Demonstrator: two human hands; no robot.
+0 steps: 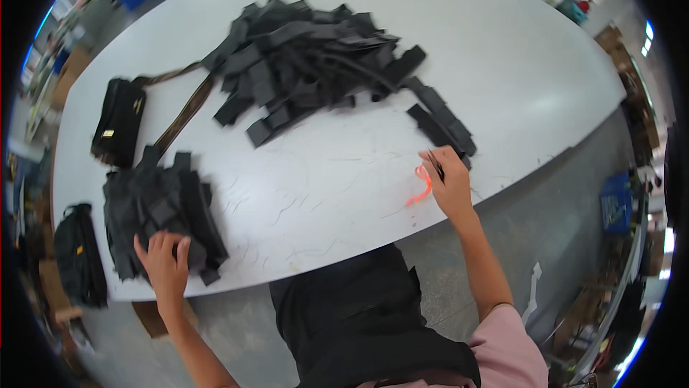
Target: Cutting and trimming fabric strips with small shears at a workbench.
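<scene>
Where the left hand (165,262) meets the near side of the smaller pile of black strips (151,201), I record a wide grip: fingers splayed over the fabric, thumb apart. From my remote view I cannot tell how firmly it presses. This pile sits at the near left of the white surface (308,187).

I find the right hand (446,173) over the near right part of the surface, its grip narrow and closed around a slim dark tool (437,167); the exact kind I cannot make out. An orange cord (428,187) lies just beside that hand, looped at its upper end. A few loose strips (438,117) stretch from the large heap of black strips (305,58) down to the right hand; contact there I cannot confirm.

I note the large heap beyond both hands, overlapping and untidy, near the far middle of the surface. A black bag (118,126) stands to its left, its brown strap (188,111) reaching the heap's edge. A second dark bag (80,255) is at the surface's left edge. I see fine thread scraps (287,206) scattered between pile and cord.
</scene>
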